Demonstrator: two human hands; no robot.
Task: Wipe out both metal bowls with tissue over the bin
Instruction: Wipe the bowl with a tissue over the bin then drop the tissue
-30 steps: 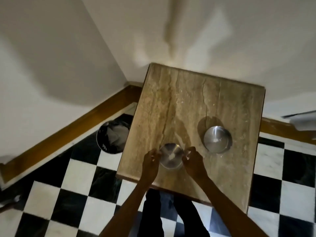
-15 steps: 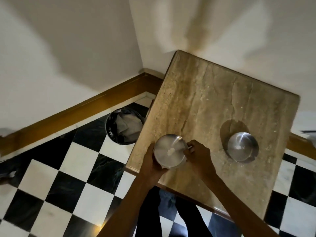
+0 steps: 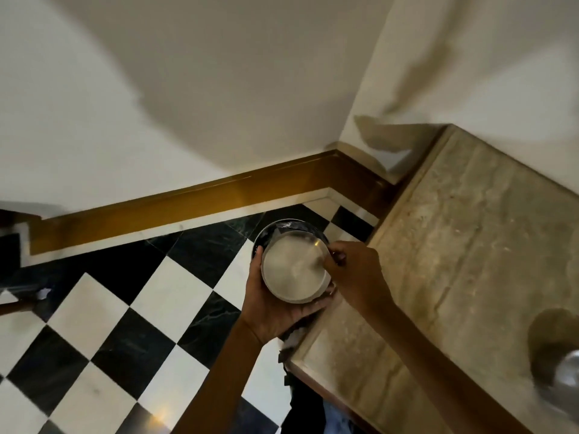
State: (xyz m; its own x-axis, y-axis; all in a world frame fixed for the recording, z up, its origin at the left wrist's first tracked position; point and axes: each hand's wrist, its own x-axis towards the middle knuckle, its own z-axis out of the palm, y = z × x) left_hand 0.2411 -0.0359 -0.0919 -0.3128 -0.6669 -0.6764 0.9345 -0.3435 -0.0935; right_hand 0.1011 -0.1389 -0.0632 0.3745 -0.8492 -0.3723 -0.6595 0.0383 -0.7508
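Note:
My left hand [image 3: 275, 311] cups a round metal bowl [image 3: 291, 267] from below, holding it off the table's left edge and directly above the dark round bin [image 3: 275, 228], whose rim shows behind the bowl. My right hand [image 3: 354, 274] rests at the bowl's right rim with fingers pinched; a bit of white tissue seems to be in them, but blur hides it. The second metal bowl [image 3: 567, 380] stands on the stone table at the far right edge, partly cut off.
The beige stone table [image 3: 454, 261] fills the right side, set in a wall corner. Black and white checkered floor tiles [image 3: 150, 308] lie to the left, bordered by a brown skirting board [image 3: 188, 202]. My dark-clothed legs [image 3: 310, 411] show below the table edge.
The bowl was lifted off the table and carried left over the bin. My view swung left, so the table and the second bowl moved to the right edge.

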